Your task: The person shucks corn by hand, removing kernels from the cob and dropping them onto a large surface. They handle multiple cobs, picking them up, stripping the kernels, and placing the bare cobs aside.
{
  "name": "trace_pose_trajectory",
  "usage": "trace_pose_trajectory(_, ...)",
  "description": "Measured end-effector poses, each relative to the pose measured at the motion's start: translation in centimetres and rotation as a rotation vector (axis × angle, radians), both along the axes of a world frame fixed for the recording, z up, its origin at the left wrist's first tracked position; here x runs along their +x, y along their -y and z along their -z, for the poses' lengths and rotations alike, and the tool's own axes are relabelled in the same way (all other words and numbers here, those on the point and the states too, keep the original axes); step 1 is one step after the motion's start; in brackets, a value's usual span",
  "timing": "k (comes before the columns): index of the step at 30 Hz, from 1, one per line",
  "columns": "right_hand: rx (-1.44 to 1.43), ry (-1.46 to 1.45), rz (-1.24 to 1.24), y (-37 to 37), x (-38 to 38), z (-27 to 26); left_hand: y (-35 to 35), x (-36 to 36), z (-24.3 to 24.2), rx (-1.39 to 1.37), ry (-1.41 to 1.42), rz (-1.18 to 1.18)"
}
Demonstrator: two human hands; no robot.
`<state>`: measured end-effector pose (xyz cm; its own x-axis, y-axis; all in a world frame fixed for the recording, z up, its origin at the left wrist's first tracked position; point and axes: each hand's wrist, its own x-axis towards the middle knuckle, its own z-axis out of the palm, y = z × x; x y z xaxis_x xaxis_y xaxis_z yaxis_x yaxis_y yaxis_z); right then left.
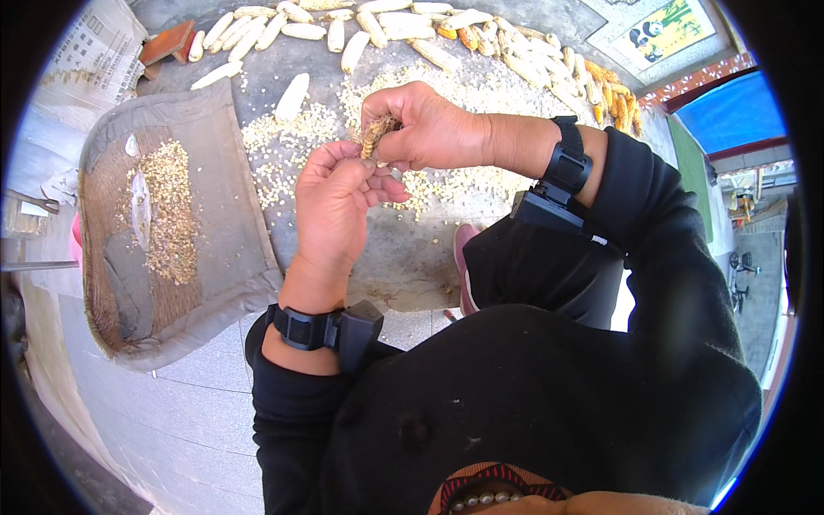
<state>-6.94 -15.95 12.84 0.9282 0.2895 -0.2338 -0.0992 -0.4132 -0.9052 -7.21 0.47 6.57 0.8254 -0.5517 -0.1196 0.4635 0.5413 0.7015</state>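
Between my hands is a small, dark, shrivelled corn cob [372,138]. My right hand [428,129] grips it, its fingers curled around the upper part. At the cob's lower end are the thumb and fingertips of my left hand [341,183], palm partly up; whether they pinch the cob or only touch it is not clear. Loose pale corn kernels [293,132] lie on the grey floor below and around both hands. One whitish cob [293,97] rests among them, up and left of my left hand.
A winnowing basket [225,129] with chaff and kernels stands at left. Pale cobs [402,31] line the far side, with orange cobs [621,109] at far right. A reddish brick [166,42] and a printed sack [96,51] are at upper left. My shoe [465,257] is below the kernels.
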Motion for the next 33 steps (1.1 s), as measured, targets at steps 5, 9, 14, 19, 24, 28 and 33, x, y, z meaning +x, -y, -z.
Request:
trace_pose_trajectory(5,0.189,-0.18,0.033,0.79,-0.14,-0.28,0.02,-0.04,-0.03,-0.082,-0.056,0.044)
trace_pose_trajectory(9,0.232,-0.2,0.021,0.97,-0.12,0.02,-0.19,0.19,-0.11,-0.021,-0.038,0.117)
trace_pose_trajectory(14,0.183,-0.148,0.012,0.86,-0.23,0.33,0.0,-0.05,-0.37,0.043,-0.042,0.065)
trace_pose_trajectory(19,0.183,-0.156,-0.001,0.86,-0.33,0.31,0.15,-0.14,-0.42,0.101,-0.009,0.036)
trace_pose_trajectory(24,0.207,-0.175,0.036,0.67,-0.42,0.03,0.27,-0.19,0.14,-0.009,-0.064,0.041)
trace_pose_trajectory(28,0.268,-0.149,0.02,0.77,-0.42,-0.37,0.44,-0.01,0.19,-0.117,-0.066,0.036)
trace_pose_trajectory(33,0.136,-0.125,0.008,1.09,-0.11,-0.49,0.42,-0.13,-0.37,-0.028,-0.022,0.028)
